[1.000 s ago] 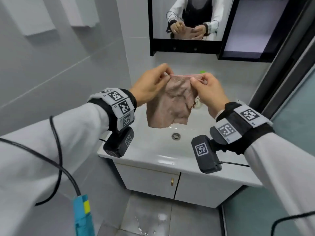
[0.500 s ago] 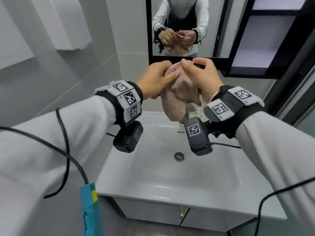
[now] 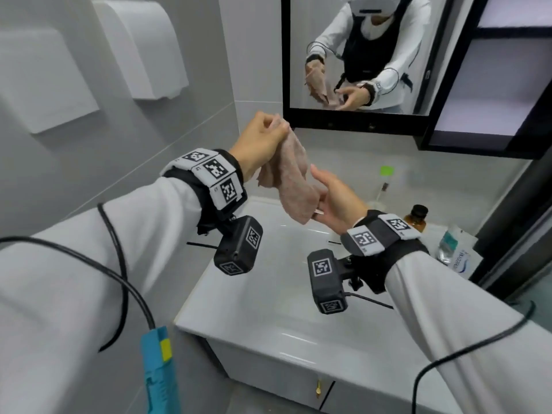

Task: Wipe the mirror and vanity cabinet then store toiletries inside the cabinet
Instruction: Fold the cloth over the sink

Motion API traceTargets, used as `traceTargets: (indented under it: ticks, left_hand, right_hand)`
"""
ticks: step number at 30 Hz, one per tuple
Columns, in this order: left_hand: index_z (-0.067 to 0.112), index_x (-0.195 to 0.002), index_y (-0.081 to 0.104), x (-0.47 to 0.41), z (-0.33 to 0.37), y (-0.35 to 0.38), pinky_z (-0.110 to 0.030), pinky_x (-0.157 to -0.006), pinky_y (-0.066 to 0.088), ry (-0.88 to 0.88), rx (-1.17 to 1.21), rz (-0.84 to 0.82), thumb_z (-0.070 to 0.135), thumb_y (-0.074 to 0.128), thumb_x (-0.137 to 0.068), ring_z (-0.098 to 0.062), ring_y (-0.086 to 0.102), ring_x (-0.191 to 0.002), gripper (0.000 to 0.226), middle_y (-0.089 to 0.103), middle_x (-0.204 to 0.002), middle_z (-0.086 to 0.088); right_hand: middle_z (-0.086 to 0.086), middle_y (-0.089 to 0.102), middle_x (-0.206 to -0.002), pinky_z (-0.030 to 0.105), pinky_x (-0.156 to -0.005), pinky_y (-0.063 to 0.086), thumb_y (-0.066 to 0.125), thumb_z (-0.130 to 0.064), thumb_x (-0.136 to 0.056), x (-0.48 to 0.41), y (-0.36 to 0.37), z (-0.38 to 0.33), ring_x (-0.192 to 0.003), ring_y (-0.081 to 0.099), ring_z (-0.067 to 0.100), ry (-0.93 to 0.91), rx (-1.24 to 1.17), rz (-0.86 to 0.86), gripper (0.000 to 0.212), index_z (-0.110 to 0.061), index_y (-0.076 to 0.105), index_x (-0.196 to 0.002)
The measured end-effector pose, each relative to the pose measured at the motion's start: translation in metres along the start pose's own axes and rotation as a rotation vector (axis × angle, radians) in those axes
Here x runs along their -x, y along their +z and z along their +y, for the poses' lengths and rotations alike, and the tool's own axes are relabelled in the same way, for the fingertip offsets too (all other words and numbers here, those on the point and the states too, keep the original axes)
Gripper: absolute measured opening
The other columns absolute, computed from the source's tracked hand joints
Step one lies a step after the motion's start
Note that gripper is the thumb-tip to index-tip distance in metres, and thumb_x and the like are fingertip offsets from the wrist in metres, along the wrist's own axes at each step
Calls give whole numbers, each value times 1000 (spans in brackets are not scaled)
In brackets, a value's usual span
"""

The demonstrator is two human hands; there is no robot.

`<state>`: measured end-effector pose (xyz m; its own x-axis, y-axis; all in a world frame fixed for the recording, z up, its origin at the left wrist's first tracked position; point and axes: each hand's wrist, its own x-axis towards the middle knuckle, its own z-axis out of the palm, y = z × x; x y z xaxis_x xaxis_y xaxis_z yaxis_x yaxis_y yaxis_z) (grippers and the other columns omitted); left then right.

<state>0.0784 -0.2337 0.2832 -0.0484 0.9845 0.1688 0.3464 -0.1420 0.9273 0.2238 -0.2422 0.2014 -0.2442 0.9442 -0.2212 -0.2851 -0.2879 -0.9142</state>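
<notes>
- The left hand (image 3: 263, 141) pinches the cloth (image 3: 294, 180) by its top corner, just below the mirror (image 3: 358, 55). The right hand (image 3: 336, 198), lower and to its right, curls round the hanging end.
- A loose pinch could drop the cloth into the basin (image 3: 268, 282) beneath both hands.
- The right fingers sit mostly behind the cloth, and the green-capped item (image 3: 386, 171) beyond them is blurred.

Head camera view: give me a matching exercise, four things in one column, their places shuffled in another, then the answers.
Things
1 cloth
2 brown bottle
3 white dispenser
4 mirror

Places
A on the left wall
B on the vanity top, right of the basin
C held by the left hand and right hand
D above the basin

Pairs: 1-C, 2-B, 3-A, 4-D
</notes>
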Motion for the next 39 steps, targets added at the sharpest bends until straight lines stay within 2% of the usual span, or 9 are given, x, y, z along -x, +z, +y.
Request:
traceTargets:
  ticks: [4, 7, 10, 15, 21, 27, 30, 35, 39]
  left_hand:
    - [17, -134, 34, 12, -5, -14, -37, -91, 49, -132, -68, -13, 17, 62, -87, -24, 58, -104, 54, 57, -117, -14]
    - [10, -127, 49, 20, -9, -23, -39, -83, 53, -172, -149, -59, -4, 62, -80, -25, 56, -94, 51, 56, -112, -19]
    - [1, -113, 62, 21, -16, -28, -38, -92, 51, -141, -315, -55, -8, 58, -79, -23, 58, -93, 36, 63, -102, -17]
    - [1, -109, 68, 1, -47, -40, -23, -77, 44, -123, -483, -72, -3, 58, -84, -16, 54, -87, 27, 60, -91, -7]
    - [7, -103, 63, -25, -136, -49, -25, -70, 41, -218, -618, -179, 6, 54, -90, -18, 50, -85, 16, 55, -88, -7]
    - [23, -67, 44, -52, -234, -43, -30, -78, 43, -335, -637, -149, -4, 39, -86, -28, 53, -91, 33, 55, -83, -1]
    - [24, -62, 49, -64, -274, -34, -29, -89, 43, -388, -628, -182, -9, 32, -84, -31, 56, -109, 43, 63, -110, -12]
    - [4, -112, 64, -73, -324, -19, -28, -103, 37, -411, -756, -210, -7, 39, -89, -30, 51, -121, 36, 54, -131, -16]
    - [8, -123, 61, -73, -342, -11, -30, -110, 34, -379, -877, -201, -2, 41, -90, -32, 42, -125, 40, 40, -135, -20]
  right_hand:
    - [1, 61, -87, 25, -67, 48, 57, -6, -85, 1, -10, -14, -78, 59, 12, -193, 57, 228, 36, -24, 57, -116]
    - [5, 62, -87, 23, -74, 51, 57, 6, -80, -1, -16, -24, -82, 61, 15, -303, 178, 232, 34, -16, 67, -104]
    - [9, 68, -97, 17, -79, 49, 65, 5, -77, -10, -13, -28, -87, 62, 12, -362, 357, 213, 31, -17, 69, -99]
    - [-5, 67, -86, 12, -74, 43, 70, -6, -74, -31, 3, -15, -81, 59, 3, -424, 583, 280, 25, -28, 71, -87]
    - [-6, 60, -72, 13, -63, 46, 58, 7, -79, -74, 10, 54, -70, 58, 6, -290, 597, 235, 29, -14, 68, -96]
    - [2, 56, -88, 47, -82, 55, 50, 8, -81, -129, 20, 135, -96, 62, 33, -104, 502, 239, 29, -15, 52, -98]
    - [3, 54, -91, 42, -79, 57, 56, 4, -83, -155, 21, 169, -93, 62, 30, 15, 454, 227, 25, -10, 51, -103]
    - [11, 58, -111, 46, -93, 50, 52, -1, -87, -187, 19, 223, -103, 60, 29, 86, 596, 222, 38, -9, 46, -123]
    - [11, 55, -127, 27, -100, 39, 47, 5, -80, -196, 20, 237, -118, 51, 26, -32, 840, 220, 53, -13, 50, -129]
